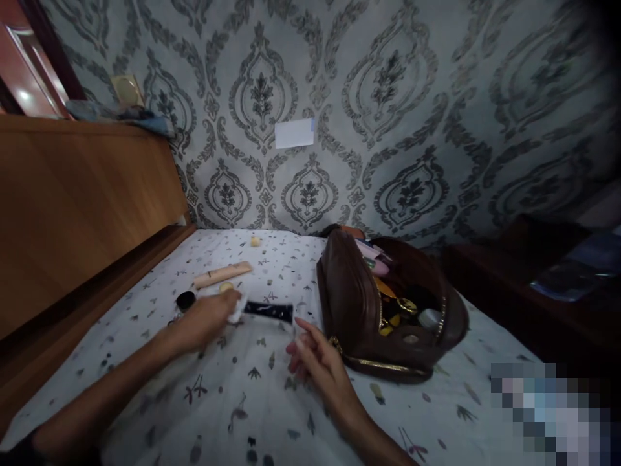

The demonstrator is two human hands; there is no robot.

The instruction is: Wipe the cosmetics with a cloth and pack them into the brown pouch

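My left hand is closed around the white end of a dark, narrow tube-like item, which points right, above the sheet. The white part at my fingers is blurred, so I cannot tell whether it is a cap or a wipe. My right hand has its fingers apart near the item's right end; whether they touch is unclear. Beyond my left hand lie a beige tube and a small yellowish round piece. Beside that hand is a small container with a black top.
An open brown bag stands to the right, holding a pink item, gold-coloured pieces and a white jar. A small yellow item lies farther back. A wooden headboard borders the left; a patterned wall stands behind.
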